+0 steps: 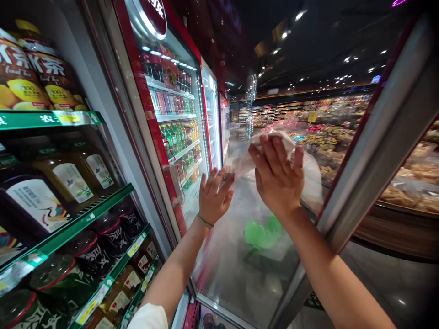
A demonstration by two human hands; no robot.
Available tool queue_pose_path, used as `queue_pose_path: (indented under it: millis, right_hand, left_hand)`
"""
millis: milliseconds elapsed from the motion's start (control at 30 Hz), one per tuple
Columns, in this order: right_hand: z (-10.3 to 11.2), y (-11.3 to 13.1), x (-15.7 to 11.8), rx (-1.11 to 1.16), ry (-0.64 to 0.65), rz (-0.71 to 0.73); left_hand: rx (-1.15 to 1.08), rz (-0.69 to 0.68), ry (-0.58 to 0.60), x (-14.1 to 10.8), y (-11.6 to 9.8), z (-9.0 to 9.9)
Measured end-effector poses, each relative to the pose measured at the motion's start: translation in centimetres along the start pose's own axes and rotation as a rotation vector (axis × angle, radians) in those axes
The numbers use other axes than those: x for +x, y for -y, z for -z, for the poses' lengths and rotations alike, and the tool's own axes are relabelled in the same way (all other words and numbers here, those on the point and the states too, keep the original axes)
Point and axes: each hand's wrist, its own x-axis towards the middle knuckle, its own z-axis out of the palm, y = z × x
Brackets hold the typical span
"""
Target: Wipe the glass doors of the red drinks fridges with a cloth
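My right hand [279, 176] presses a white cloth [286, 137] to the glass door [236, 256] of a drinks cooler, its fingers laid over the cloth. Part of the cloth is hidden behind the hand, and its edge is blurred. Lower and to the left is my left hand [214, 196], its fingers apart and holding nothing. Its fingertips are at the glass, though I cannot tell whether they touch it. A thin band [205, 221] circles the left wrist. The door stands swung out, with its metal frame [370, 132] to the right of my right hand.
Cooler shelves [113, 201] with bottled drinks line the left side. Beyond the glass stands another lit red cooler [174, 105]. A blurred green shape [262, 233] shows through or on the door. At right is a display of packaged goods [411, 183].
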Motion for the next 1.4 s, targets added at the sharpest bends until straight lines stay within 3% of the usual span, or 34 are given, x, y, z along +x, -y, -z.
queue_pose_path:
  millis: [67, 233, 300, 367, 433, 467, 533, 600, 667, 733, 833, 933, 1000, 1067, 1167, 1233, 1333, 1400]
  right_hand:
    - [-0.3, 0.5, -0.4, -0.009, 0.029, -0.001]
    - [0.1, 0.6, -4.2, 0.004, 0.197, 0.333]
    - [0.5, -1.1, -3.5, 0.008, 0.198, 0.245]
    - [0.5, -2.7, -1.2, 0.01, 0.146, 0.04]
    - [-0.5, -2.7, 1.0, 0.027, 0.101, -0.079]
    - [-1.3, -2.0, 1.5, 0.047, 0.099, -0.069]
    - [-3.0, 0.5, 0.8, 0.095, 0.142, 0.067]
    - [-4.5, 2.8, -1.6, 0.13, 0.191, 0.268]
    - [-5.4, 3.5, -3.8, 0.119, 0.195, 0.36]
    - [-5.8, 2.5, -4.1, 0.081, 0.149, 0.269]
    - [-6.5, 0.8, -0.6, 0.063, 0.058, -0.009]
    - [-8.2, 2.6, 2.9, 0.1, 0.044, -0.086]
    - [-9.6, 5.5, 2.4, 0.127, 0.093, 0.07]
    - [-11.0, 8.0, -0.1, 0.137, 0.147, 0.292]
    - [-11.9, 8.4, -3.7, 0.102, 0.178, 0.44]
    - [-11.9, 6.7, -3.4, 0.055, 0.157, 0.334]
    - [-12.5, 4.5, 1.1, -0.004, 0.056, 0.037]
    - [-13.3, 5.0, 4.0, -0.009, 0.02, -0.048]
  left_hand:
    - [-0.009, 0.069, 0.001, -0.2, 0.5, 0.3]
    - [-0.014, 0.198, -0.009, -1.4, 2.1, 0.9]
    - [0.021, 0.219, -0.007, -1.8, 2.6, 1.0]
    - [0.054, 0.246, -0.005, -2.0, 2.8, 1.0]
    - [0.078, 0.284, 0.007, -2.3, 2.8, 1.1]
    - [0.084, 0.302, 0.023, -2.4, 2.7, 1.2]
    - [0.077, 0.326, 0.073, -2.7, 2.8, 1.6]
    - [0.074, 0.331, 0.114, -3.1, 3.6, 2.2]
    - [0.096, 0.315, 0.128, -3.3, 5.0, 2.9]
    - [0.13, 0.302, 0.12, -3.3, 6.9, 3.4]
    - [0.136, 0.296, 0.096, -3.1, 9.4, 3.1]
    - [0.118, 0.285, 0.062, -3.2, 10.9, 2.2]
    - [0.113, 0.275, 0.069, -3.5, 11.7, 1.8]
    - [0.115, 0.259, 0.087, -4.0, 12.7, 1.9]
    - [0.122, 0.218, 0.071, -4.6, 14.6, 2.6]
    - [0.119, 0.194, 0.058, -4.9, 15.7, 2.9]
    - [0.12, 0.192, 0.057, -5.2, 16.5, 2.7]
    - [0.135, 0.19, 0.044, -5.4, 16.7, 2.4]
